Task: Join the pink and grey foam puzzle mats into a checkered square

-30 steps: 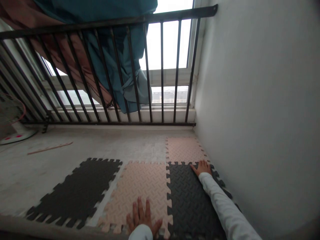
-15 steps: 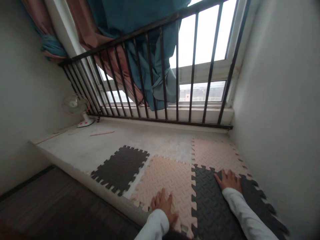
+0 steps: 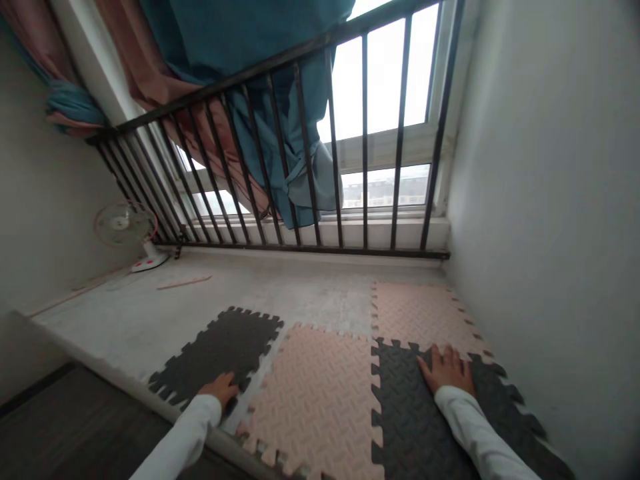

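Observation:
Interlocking foam floor tiles lie on a concrete ledge. My left hand (image 3: 220, 390) rests flat on the near edge of the dark tile (image 3: 213, 353) at the left, holding nothing. My right hand (image 3: 447, 370) lies with spread fingers on a second dark tile (image 3: 420, 427), close to its join with a pink tile (image 3: 420, 313) behind it. Another pink tile (image 3: 315, 400) sits between my hands, slotted against the right dark tile. White sleeves cover both forearms.
A white wall (image 3: 540, 200) rises beside the tiles on the right. A black metal railing (image 3: 310, 247) stands before a window with teal and pink curtains (image 3: 260, 100). A small fan (image 3: 125, 227) and a thin wooden strip (image 3: 183, 283) are at the left. The ledge drops to a dark floor (image 3: 85, 427).
My left hand has moved from the pink tile leftward onto the left dark tile. My right hand stays on its tile. The view has swung slightly, shifting the scene left.

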`<state>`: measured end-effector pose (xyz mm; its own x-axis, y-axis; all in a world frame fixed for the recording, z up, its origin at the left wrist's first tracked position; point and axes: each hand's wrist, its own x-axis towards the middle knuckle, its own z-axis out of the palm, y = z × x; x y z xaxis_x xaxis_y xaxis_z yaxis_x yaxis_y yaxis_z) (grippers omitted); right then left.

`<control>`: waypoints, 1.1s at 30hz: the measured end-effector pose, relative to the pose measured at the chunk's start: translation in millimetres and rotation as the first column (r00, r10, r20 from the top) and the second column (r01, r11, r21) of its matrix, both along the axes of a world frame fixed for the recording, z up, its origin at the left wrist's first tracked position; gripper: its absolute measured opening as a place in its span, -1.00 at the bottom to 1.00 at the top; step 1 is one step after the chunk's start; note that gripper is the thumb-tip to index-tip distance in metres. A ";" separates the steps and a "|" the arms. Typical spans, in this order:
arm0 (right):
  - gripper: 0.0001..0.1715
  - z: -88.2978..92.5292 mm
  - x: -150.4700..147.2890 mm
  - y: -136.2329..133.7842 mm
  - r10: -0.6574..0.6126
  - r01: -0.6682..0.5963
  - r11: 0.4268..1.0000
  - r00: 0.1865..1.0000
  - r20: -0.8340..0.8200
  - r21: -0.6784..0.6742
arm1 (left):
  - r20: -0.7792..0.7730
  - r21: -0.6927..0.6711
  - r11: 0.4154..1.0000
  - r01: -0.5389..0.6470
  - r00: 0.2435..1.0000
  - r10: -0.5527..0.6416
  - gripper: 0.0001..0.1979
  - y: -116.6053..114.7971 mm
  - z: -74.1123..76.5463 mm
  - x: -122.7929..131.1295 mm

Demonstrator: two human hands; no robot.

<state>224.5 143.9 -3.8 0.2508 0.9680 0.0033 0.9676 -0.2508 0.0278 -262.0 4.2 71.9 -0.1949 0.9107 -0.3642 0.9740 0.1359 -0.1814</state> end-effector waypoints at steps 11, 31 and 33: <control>-0.21 -7.4 -0.9 1.2 -0.016 0.014 0.999 0.999 0.031 0.051 | 0.228 0.580 0.806 0.119 0.926 -0.301 -0.69 158.7 34.8 108.4; -0.25 -1.0 -2.6 -5.4 -0.015 0.013 0.997 1.000 0.027 0.072 | 0.291 0.379 0.795 0.474 0.754 -0.589 -0.75 224.6 -23.6 295.4; -0.25 0.0 -2.8 -5.4 -0.018 0.016 0.997 1.000 0.019 0.069 | 0.297 0.369 0.802 0.469 0.758 -0.580 -0.75 223.6 -24.9 295.4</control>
<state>221.7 138.5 -3.8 0.2666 0.9609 0.0751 0.9627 -0.2693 0.0283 33.4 227.7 47.0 0.4442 0.8949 -0.0423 0.8845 -0.4305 0.1799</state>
